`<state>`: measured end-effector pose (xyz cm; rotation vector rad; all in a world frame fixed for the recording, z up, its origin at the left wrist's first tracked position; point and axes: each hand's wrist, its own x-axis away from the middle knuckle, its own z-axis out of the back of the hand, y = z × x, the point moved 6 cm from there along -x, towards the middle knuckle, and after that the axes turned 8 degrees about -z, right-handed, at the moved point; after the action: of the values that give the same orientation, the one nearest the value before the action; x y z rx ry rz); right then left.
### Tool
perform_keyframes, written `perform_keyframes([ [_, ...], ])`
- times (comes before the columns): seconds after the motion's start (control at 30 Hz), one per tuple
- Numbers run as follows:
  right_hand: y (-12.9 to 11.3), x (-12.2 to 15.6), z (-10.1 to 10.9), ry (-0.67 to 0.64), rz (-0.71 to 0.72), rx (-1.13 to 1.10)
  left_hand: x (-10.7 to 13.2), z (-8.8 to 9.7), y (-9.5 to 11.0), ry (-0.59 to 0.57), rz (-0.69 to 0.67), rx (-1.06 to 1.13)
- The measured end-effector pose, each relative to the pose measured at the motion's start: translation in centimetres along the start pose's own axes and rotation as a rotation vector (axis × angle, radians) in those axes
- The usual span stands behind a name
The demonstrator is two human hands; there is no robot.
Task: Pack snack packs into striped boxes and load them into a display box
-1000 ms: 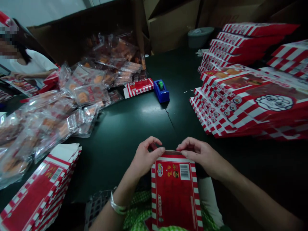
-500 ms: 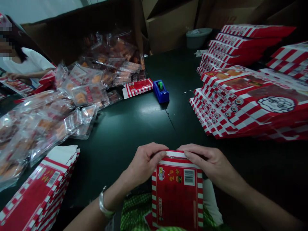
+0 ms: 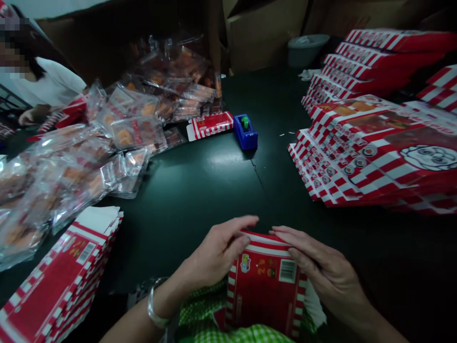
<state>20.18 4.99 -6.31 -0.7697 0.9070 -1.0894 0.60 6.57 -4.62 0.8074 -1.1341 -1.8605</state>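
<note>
A red box with white stripes and a barcode [image 3: 266, 290] stands on end at the near edge of the dark table [image 3: 200, 190], leaning toward me. My left hand [image 3: 217, 252] grips its upper left corner, fingers curled over the top edge. My right hand [image 3: 321, 271] lies along its upper right side, fingers stretched and pressed on the top flap. A silver bracelet [image 3: 155, 309] circles my left wrist.
Flat red-striped cartons are stacked at near left [image 3: 53, 286] and in piles at right [image 3: 374, 152]. Clear snack packets [image 3: 89, 157] heap at left. A blue tape dispenser [image 3: 245, 133] and one flat carton [image 3: 210, 126] sit mid-table. Another person in white [image 3: 43, 85] works far left. Cardboard boxes stand behind.
The box has tipped lower and closer to me. Both hands went from pinching the top flap to pressing flatter over the box's top corners.
</note>
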Motion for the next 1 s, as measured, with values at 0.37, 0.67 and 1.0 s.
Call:
perform_keyframes([
  [0.37, 1.6, 0.1, 0.6, 0.048, -0.021, 0.022, 1.2, -1.0, -2.4, 0.401, 0.125, 0.207],
  [0.67, 1.5, 0.3, 0.1, 0.045, -0.028, -0.029, 0.0, 0.1, -2.3, 0.222, 0.219, 0.412],
  [1.0, 3.0, -2.7, -4.6, -0.15, -0.118, -0.2, 1.1, 0.4, -5.0, 0.184, 0.165, 0.062],
])
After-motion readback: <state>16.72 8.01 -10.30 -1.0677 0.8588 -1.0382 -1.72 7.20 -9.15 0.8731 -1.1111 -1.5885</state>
